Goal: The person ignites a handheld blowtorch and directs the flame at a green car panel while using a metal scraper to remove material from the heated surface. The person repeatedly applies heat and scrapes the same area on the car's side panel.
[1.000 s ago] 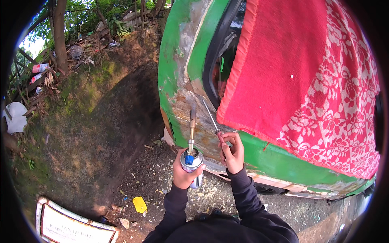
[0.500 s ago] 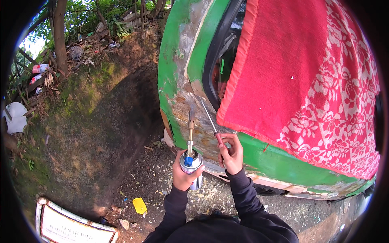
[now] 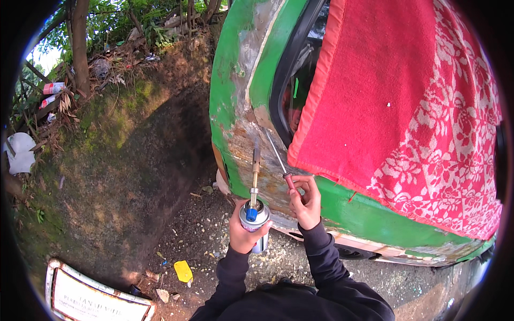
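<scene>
Head view: left fingers [image 3: 235, 215] wrapped around gas torch [image 3: 259, 218], right fingers [image 3: 307, 183] pinched on red-handled screwdriver [image 3: 289, 181].

Black top [image 3: 294, 307] with long sleeves [image 3: 327, 263]

L hand [image 3: 241, 233] gripping, R hand [image 3: 308, 209] pinching (both bare), forearms [image 3: 325, 259] fwd

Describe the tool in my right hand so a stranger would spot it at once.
Start at the green vehicle, partly draped in a red cloth. Below the cloth's lower-left corner, the right hand holds the tool by its reddish handle. Its thin, straight silvery shaft sets it apart from the blue-knobbed torch in the left hand.
</scene>
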The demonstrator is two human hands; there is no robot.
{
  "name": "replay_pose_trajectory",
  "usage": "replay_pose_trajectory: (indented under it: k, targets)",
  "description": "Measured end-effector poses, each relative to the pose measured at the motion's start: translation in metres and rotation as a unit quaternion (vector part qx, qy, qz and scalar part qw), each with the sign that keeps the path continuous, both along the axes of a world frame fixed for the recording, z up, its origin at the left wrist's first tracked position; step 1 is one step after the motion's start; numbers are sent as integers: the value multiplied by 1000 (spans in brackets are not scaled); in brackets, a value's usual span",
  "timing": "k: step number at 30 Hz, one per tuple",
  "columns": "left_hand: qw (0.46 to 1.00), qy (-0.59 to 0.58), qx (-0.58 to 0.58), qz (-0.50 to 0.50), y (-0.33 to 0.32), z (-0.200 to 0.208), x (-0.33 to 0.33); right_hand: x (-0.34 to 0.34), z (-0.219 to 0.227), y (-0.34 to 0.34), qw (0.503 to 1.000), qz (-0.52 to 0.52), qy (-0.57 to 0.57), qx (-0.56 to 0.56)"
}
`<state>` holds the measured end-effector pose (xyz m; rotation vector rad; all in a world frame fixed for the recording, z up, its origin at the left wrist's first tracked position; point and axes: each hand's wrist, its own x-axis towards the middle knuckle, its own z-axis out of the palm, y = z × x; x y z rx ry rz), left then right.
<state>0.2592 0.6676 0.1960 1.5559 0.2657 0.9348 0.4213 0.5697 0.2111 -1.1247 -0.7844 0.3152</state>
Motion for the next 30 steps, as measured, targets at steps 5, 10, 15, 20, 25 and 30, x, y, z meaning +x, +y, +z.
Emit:
replay_pose_trajectory:
  k: [5,10,15,20,25,30]
  targets:
    - [1000,-5,10,3,2,5,3,-1,-4,9,995,-63,-75,-9]
    - [1000,-10,13,4,2,3,4,1,-8,10,986,-86,-139,-34]
    - [1000,-3,17,9,5,7,6,-7,6,4,1000,11,-19,-19]
    - [999,-11,25,18,3,1,6,-9,13,3,998,52,24,5]
    - [1000,-17,16,13,3,9,5,-7,13,0,998,66,18,-4]
    - [1000,-16,9,20,-1,8,4,1,-5,7,997,-29,-77,-8]
